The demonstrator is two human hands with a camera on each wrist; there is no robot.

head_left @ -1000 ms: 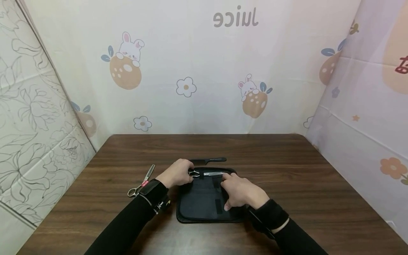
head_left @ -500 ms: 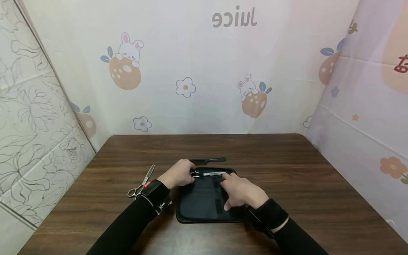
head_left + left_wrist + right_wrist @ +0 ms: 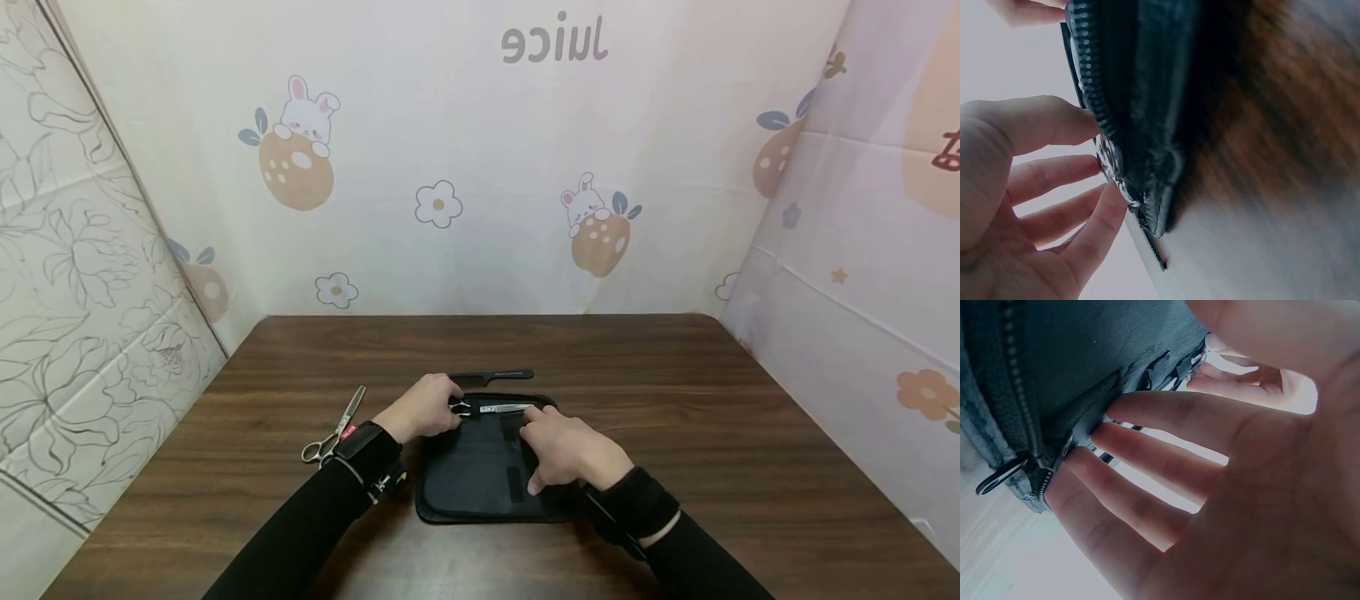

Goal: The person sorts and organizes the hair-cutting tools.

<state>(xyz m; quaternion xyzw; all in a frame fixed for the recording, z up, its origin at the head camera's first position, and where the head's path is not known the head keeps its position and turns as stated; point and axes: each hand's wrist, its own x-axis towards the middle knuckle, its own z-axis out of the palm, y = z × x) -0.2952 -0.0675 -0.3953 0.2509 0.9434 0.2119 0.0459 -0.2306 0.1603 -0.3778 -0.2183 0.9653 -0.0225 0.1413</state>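
Bright head view, the counter (image 3: pixel 457 562) softly glaring at six o'clock; left wrist view blurred at two o'clock; right wrist's fingers (image 3: pixel 1191 415) backlit.

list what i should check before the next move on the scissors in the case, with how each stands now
1. Left hand on the cased scissors: ok, thumb and fingers are at the ring end.
2. Right hand touching the blade end: cannot tell, a finger overlaps it.
3. Dark band over the cased scissors: ok, it crosses them.
4. Black zip case open: ok, its inside shows.
5. Black comb clear of the case: ok, it lies just beyond.
6. Red-tagged scissors clear of the left sleeve: cannot tell, their ring end is partly hidden.
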